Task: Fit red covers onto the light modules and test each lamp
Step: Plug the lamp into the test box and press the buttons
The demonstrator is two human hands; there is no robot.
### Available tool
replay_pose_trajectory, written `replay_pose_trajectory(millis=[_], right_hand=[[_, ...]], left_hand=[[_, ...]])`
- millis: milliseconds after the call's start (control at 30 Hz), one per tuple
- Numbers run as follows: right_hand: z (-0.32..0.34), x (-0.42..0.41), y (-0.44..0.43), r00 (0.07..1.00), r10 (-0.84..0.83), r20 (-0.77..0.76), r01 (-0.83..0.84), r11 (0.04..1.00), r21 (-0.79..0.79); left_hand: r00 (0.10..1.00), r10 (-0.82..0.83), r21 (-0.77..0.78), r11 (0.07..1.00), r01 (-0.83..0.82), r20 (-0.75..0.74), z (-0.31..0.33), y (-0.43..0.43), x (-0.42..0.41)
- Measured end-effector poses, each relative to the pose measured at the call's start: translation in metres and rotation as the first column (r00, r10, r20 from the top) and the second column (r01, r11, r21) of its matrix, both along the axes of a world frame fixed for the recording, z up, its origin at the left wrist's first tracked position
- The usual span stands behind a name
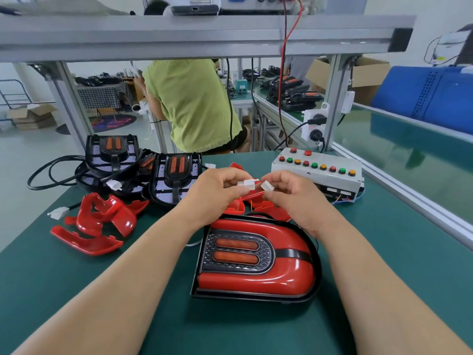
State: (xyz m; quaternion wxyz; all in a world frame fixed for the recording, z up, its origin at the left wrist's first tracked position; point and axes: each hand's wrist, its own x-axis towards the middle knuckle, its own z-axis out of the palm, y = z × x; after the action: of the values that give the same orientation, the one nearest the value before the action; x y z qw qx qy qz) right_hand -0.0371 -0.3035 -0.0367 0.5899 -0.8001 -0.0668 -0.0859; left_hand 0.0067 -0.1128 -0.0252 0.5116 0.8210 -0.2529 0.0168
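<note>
A lamp with its red cover fitted (256, 260) lies flat on the green table (384, 252) in front of me. Above it, my left hand (217, 190) pinches a white plug connector (247, 184). A second white connector (267, 186) is pinched in my right hand (291, 193); the two connectors are a small gap apart. Loose red covers (102, 221) lie at the left, and more red covers (256, 206) sit behind the lamp, partly hidden by my hands. Bare black light modules (174, 175) (112, 152) with cables are stacked at the back left.
A grey test box with red, green and yellow buttons (317, 172) stands at the back right, wires trailing from it. A loose white plug (58, 212) lies at the left table edge. A person in a green shirt (194, 106) sits beyond. An aluminium shelf frame (204, 34) runs overhead.
</note>
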Motion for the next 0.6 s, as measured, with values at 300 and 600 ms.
replay_pose_trajectory(millis=[300, 600], right_hand=[[0.0029, -0.0047, -0.0011, 0.997, -0.033, 0.068, 0.038, 0.997, -0.066], [-0.0004, -0.0032, 0.0056, 0.984, -0.025, 0.179, 0.074, 0.96, -0.272]], left_hand=[[0.997, -0.008, 0.054, 0.999, 0.005, 0.073, 0.0023, 0.0005, -0.0019], [0.989, -0.046, 0.212, 0.977, 0.015, 0.142, 0.0056, 0.0007, -0.0077]])
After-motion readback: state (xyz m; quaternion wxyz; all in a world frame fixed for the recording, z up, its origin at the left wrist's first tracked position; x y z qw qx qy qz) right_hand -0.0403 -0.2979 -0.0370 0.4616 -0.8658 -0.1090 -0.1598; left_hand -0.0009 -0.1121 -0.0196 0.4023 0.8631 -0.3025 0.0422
